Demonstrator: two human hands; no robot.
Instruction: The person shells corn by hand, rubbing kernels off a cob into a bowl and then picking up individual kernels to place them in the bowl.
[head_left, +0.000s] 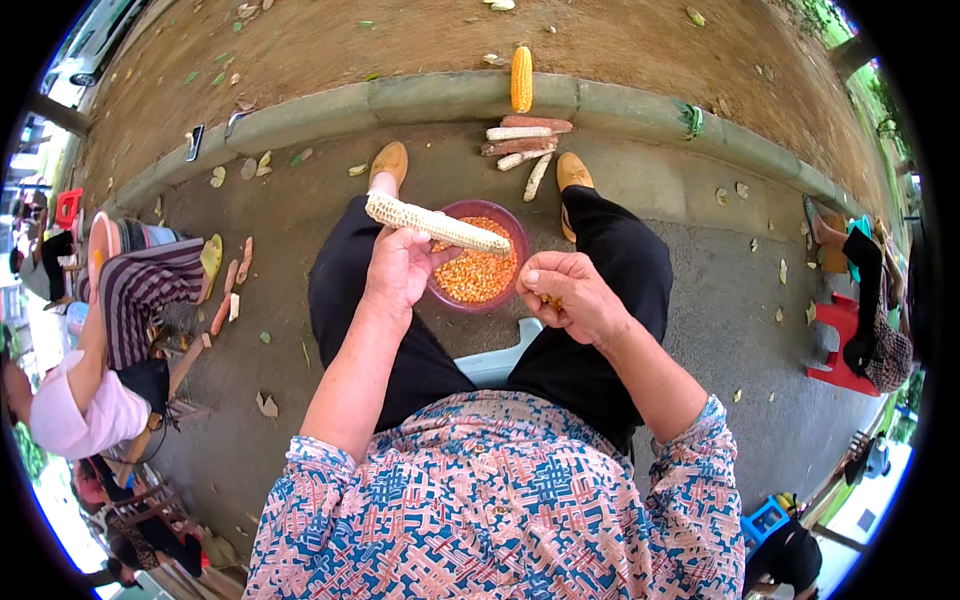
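My left hand (401, 266) grips a bare, pale corn cob (439, 223), tilted slightly down to the right. Its far end reaches over a dark red plastic basin (519, 225). Loose orange corn kernels (476, 276) cover the inside of the basin, which stands on the ground between my feet. Right of the rim, my right hand (566, 292) is curled, with a few kernels showing under its fingers. Past the basin lies a small heap of stripped cobs (521, 142), some reddish and some white. A full yellow ear of corn (521, 79) rests on the kerb beyond them.
A concrete kerb (315, 101) curves across ahead, with a phone (195, 142) on it at left. To the left sits a person in striped trousers (146, 289), with reddish cobs (221, 315) nearby. A red plastic stool (836, 349) and another seated person are at right.
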